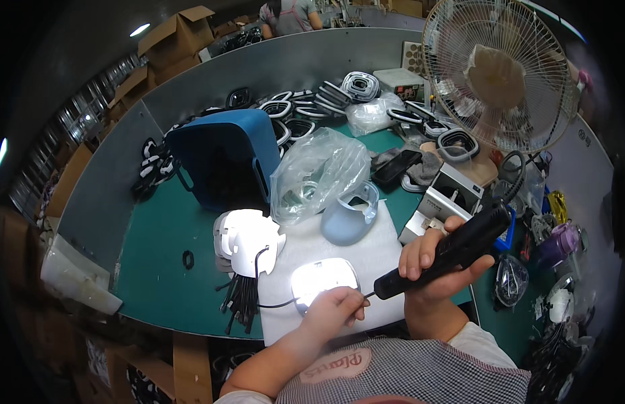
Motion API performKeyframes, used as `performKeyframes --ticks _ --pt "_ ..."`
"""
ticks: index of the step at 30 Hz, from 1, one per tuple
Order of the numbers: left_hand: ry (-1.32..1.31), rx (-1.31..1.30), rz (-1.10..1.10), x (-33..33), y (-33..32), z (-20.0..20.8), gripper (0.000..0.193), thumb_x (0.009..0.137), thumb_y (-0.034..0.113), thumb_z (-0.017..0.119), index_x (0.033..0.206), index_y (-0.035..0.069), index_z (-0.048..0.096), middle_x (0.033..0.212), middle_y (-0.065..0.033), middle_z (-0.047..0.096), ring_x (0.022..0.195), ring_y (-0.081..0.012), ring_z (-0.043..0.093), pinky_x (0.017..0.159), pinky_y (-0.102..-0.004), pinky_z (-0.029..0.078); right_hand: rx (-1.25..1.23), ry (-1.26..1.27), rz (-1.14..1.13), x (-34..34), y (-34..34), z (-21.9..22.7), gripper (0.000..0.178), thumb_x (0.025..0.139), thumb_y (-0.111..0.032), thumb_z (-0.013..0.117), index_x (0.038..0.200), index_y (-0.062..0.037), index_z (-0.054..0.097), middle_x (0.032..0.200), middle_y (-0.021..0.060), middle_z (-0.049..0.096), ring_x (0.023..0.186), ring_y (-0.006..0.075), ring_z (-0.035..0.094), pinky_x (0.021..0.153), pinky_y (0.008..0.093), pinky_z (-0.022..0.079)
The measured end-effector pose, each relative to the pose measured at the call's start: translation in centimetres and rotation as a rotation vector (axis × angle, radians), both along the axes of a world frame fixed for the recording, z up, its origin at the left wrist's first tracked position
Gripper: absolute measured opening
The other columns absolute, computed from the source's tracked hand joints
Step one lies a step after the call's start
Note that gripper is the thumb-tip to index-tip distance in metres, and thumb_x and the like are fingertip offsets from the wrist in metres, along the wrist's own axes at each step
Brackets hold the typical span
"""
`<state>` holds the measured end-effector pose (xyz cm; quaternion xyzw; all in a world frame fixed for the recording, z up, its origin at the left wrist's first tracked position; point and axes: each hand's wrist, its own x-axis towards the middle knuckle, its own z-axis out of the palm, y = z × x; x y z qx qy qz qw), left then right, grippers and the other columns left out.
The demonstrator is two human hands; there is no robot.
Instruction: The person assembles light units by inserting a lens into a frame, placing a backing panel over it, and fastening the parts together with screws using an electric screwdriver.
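Observation:
My right hand (437, 266) is wrapped round a black electric screwdriver (450, 249), its bit pointing left and down. At the bit's tip my left hand (336, 311) has its fingers pinched together; what lies between them, if anything, is too small to make out. Just beyond the left hand, a glaring white rounded panel (324, 275) rests on a white foam sheet (386, 269). A black cable (275, 306) runs to this panel's left side. Behind it stands a pale blue cut-out shell (349, 219), touching a clear plastic bag (319, 172).
Left of the sheet are stacked white panels (248, 236) with black cables (241, 303). Beyond them, a blue bin (258, 128) lies tipped. A small black ring (188, 259) lies on the green mat (151, 276). White-and-black frames (329, 97) and a fan (494, 74) stand behind.

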<state>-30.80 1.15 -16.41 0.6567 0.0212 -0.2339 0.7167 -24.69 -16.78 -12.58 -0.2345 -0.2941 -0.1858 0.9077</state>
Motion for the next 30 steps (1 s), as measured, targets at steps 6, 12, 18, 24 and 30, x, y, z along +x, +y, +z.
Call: performKeyframes --ticks 6,12,18,24,30 --pt "-0.049 -0.037 0.001 -0.1 0.2 -0.2 0.027 0.099 0.024 0.057 0.094 0.001 0.069 0.074 -0.0013 0.064 0.06 -0.0079 0.052 0.056 -0.021 0.043 0.016 -0.058 0.017 0.2 -0.1 0.0 0.084 0.088 -0.08 0.035 0.124 -0.004 0.04 0.066 0.0109 0.056 0.046 0.0198 0.056 0.044 0.0352 0.052" --pt "-0.055 -0.019 -0.01 0.0 0.2 -0.1 0.027 0.099 0.025 0.058 0.095 0.001 0.07 0.074 -0.0014 0.065 0.06 -0.0076 0.052 0.056 -0.0212 0.043 0.046 -0.084 0.042 -0.1 -0.2 0.3 0.082 0.089 -0.077 0.039 0.124 -0.0037 0.041 0.067 0.0109 0.056 0.048 0.0202 0.057 0.046 0.0363 0.053" --pt "-0.054 0.025 -0.045 -0.9 0.0 0.3 0.026 0.098 0.025 0.059 0.093 0.002 0.071 0.072 -0.0016 0.065 0.06 -0.0076 0.053 0.055 -0.0214 0.043 0.038 -0.08 0.059 -1.2 -0.7 0.0 0.08 0.089 -0.076 0.042 0.126 -0.0044 0.042 0.068 0.011 0.057 0.049 0.0208 0.058 0.048 0.0368 0.053" --pt "-0.188 0.129 0.071 -0.2 0.8 -0.1 0.033 0.099 0.021 0.057 0.124 0.001 0.063 0.094 -0.0026 0.067 0.078 -0.0092 0.059 0.075 -0.0255 0.05 -0.067 -0.09 0.134 -0.3 -0.4 0.1 0.075 0.089 -0.066 0.055 0.131 -0.0044 0.045 0.074 0.006 0.052 0.053 0.0178 0.053 0.053 0.0334 0.048" --pt "-0.524 0.213 0.401 1.3 6.3 -0.6 0.037 0.09 0.011 0.067 0.125 0.003 0.063 0.109 -0.0068 0.064 0.085 -0.0097 0.057 0.074 -0.0214 0.047 -0.246 -0.201 0.218 1.2 -2.8 -0.4 0.086 0.084 -0.069 0.058 0.142 -0.0073 0.042 0.091 0.0084 0.058 0.07 0.0222 0.059 0.065 0.0389 0.051"
